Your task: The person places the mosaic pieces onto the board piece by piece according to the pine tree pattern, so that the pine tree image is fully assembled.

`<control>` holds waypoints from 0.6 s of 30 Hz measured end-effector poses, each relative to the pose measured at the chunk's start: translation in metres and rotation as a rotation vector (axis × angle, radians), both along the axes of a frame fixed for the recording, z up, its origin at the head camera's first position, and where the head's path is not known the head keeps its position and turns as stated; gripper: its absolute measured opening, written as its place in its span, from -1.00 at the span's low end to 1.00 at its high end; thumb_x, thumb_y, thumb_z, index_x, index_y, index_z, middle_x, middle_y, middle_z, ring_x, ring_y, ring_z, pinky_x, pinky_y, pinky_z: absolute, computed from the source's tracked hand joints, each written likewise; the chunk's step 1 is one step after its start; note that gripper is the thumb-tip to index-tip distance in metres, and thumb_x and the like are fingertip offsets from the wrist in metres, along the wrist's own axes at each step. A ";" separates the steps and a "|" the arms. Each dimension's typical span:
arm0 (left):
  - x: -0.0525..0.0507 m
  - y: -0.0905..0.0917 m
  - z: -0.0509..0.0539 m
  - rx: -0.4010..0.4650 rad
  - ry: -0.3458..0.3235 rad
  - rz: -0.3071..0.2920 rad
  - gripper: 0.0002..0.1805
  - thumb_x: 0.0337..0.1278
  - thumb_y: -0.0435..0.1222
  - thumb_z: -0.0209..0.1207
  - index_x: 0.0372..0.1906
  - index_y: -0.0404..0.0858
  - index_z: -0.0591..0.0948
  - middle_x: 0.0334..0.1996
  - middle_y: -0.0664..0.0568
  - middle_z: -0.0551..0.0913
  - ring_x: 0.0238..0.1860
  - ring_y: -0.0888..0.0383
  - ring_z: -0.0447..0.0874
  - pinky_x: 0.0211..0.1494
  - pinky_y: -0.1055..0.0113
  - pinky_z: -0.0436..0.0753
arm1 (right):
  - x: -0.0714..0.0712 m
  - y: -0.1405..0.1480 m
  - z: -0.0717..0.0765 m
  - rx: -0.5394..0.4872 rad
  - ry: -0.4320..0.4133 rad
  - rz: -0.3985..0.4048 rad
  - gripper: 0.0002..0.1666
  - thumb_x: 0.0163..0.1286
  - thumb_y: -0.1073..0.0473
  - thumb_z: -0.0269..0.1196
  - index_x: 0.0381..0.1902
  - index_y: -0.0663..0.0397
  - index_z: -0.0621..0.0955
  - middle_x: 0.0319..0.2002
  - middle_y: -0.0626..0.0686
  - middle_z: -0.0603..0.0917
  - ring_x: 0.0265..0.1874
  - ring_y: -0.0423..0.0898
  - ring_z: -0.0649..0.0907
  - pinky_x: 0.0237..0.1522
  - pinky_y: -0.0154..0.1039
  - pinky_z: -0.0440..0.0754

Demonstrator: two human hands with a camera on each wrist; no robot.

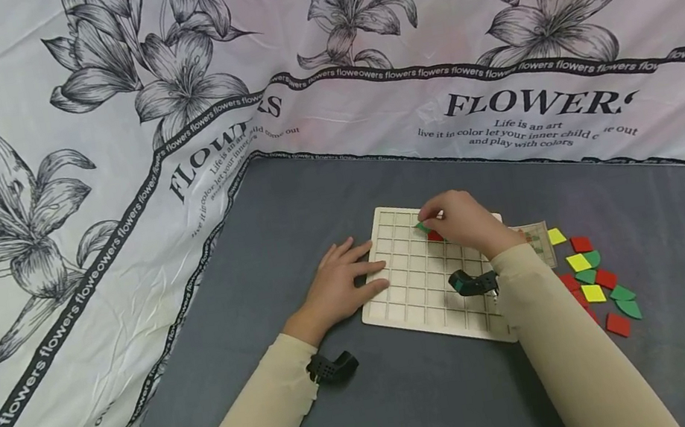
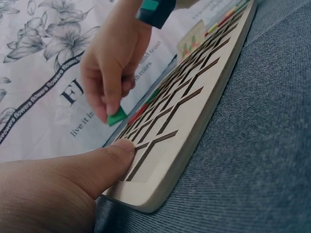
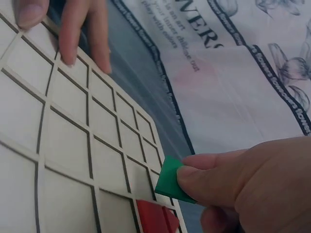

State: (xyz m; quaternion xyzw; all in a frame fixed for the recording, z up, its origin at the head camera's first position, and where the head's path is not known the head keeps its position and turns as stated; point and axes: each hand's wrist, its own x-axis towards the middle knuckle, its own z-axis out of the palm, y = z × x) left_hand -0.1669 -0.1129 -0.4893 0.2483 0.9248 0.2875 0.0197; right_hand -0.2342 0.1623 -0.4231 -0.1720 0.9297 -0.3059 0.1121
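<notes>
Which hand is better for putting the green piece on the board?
Probably the right hand. Its fingers pinch the green piece close to the board, and the loose pieces lie on its side. The left hand touches the board's left edge.

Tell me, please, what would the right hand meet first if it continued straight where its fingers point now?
Most likely the wooden board, through the green piece the right hand pinches; the depth is unclear.
</notes>
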 end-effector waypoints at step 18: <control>0.001 -0.001 0.001 0.011 0.005 0.000 -0.53 0.37 0.06 0.34 0.29 0.01 0.73 0.56 0.00 0.41 0.67 -0.12 0.10 0.74 -0.10 -0.05 | 0.004 -0.019 -0.012 0.064 0.081 0.056 -0.78 0.56 0.35 0.24 -0.03 0.18 0.81 -0.01 0.21 0.68 0.00 0.16 0.68 0.08 0.09 0.70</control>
